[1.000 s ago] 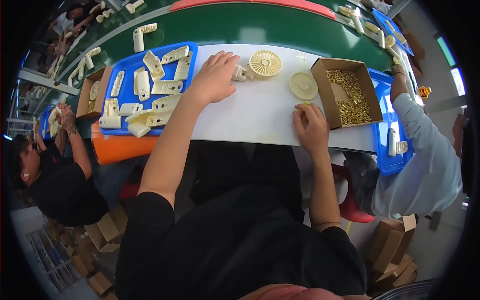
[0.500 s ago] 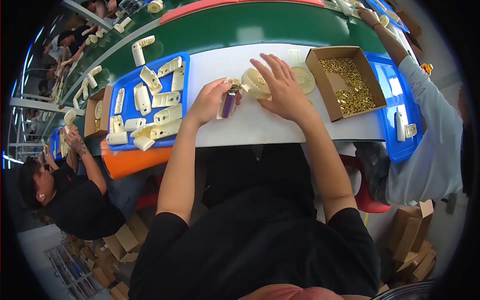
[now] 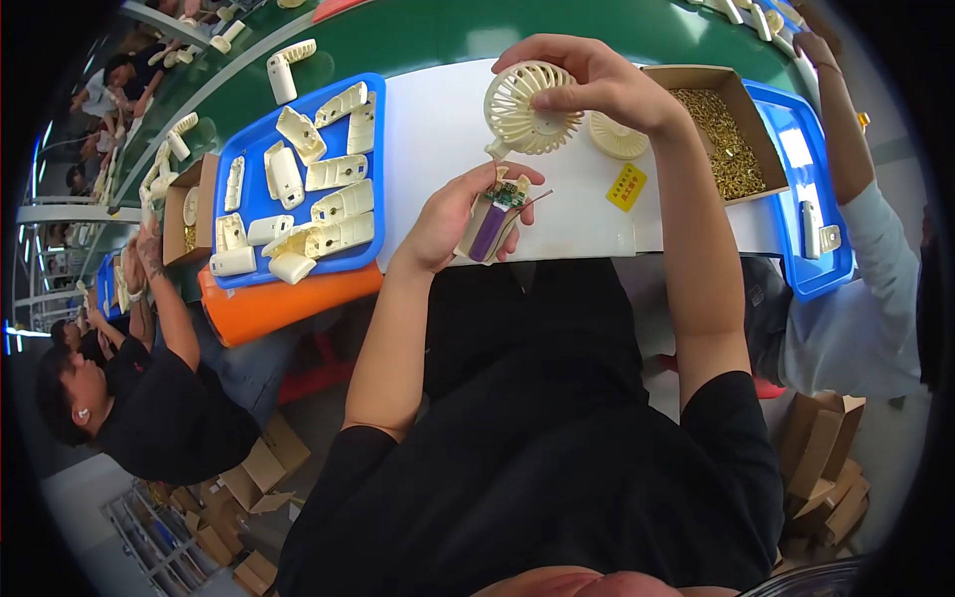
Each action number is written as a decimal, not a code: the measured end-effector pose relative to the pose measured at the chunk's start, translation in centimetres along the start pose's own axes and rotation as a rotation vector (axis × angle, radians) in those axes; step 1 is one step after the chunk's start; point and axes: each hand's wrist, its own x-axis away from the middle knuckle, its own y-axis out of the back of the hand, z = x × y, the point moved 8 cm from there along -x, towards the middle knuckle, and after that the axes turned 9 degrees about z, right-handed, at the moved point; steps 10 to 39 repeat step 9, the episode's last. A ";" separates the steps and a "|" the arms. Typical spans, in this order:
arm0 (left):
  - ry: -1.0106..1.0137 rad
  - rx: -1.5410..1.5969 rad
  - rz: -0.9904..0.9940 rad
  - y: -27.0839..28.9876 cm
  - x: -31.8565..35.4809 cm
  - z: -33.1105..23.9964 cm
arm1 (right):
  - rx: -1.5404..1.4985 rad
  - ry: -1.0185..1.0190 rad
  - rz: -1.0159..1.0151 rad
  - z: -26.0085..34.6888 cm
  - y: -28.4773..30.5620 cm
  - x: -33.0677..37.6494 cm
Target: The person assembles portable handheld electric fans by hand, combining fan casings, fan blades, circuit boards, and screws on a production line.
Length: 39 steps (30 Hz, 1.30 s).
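My left hand (image 3: pixel 453 214) grips a cream fan handle half (image 3: pixel 490 224) that lies open, showing a purple battery and a small green circuit board with thin wires. Just above it my right hand (image 3: pixel 597 85) holds a round cream fan head (image 3: pixel 522 109) by its grille, lifted over the white table (image 3: pixel 428 149). The fan head's lower end meets the top of the handle half.
A blue tray (image 3: pixel 261 204) with several cream handle shells lies to the left. A second round grille (image 3: pixel 619 137), a yellow label (image 3: pixel 627 186) and a cardboard box of brass screws (image 3: pixel 721 129) lie to the right. Other people work on both sides.
Both hands have risen off the table toward me. The left now holds the handle half upright in view and the right has lifted the round fan head above it.
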 end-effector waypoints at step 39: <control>-0.093 0.351 0.056 0.2 0.7 2.2 | 0.540 0.221 0.057 3.0 -3.6 2.1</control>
